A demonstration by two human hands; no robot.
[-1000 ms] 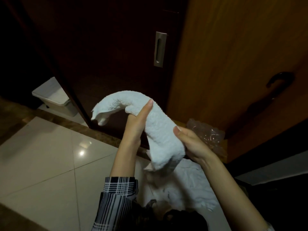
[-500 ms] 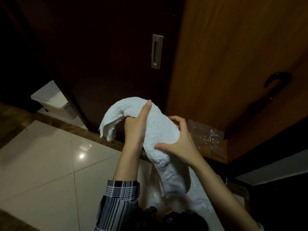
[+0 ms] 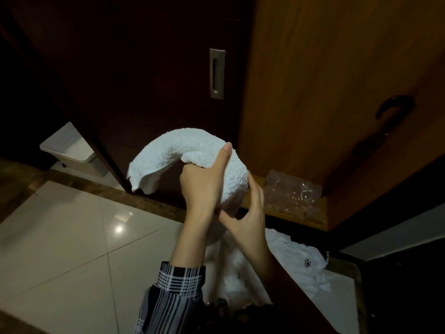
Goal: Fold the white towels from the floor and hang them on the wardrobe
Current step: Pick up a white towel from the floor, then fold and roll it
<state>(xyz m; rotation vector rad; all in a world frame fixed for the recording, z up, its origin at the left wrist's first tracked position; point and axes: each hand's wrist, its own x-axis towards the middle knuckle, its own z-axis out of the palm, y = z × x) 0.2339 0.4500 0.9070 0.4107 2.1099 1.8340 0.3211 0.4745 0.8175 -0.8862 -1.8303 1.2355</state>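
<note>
White terry towel [image 3: 192,153], rolled into a thick arc, is held up at the centre of the frame in front of the dark wardrobe door [image 3: 144,68]. Its free end droops toward the left, and its lower end is hidden behind the hands. The left hand [image 3: 204,184] has its grip closed on the roll: the thumb lies straight up along the near face of the towel, and the fingers are wrapped round the far side, out of sight. The right hand [image 3: 250,213] touches the towel's right edge with straightened fingers and an outspread thumb; it pinches nothing, so its grip is open. A plaid sleeve [image 3: 175,295] covers the left forearm at the lower centre; the right forearm is bare. A metal recessed handle [image 3: 217,73] is set in the dark door above the towel. A lighter wood panel [image 3: 325,80] fills the upper right and carries a dark curved handle [image 3: 395,107]. A crumpled clear plastic bag [image 3: 293,191] lies at the base of that panel, just right of the hands. More white cloth [image 3: 293,254], with a small dark emblem, lies on the tile floor [image 3: 60,237] at lower right. A white bin [image 3: 69,150] stands at the left edge, beside the dark door.
</note>
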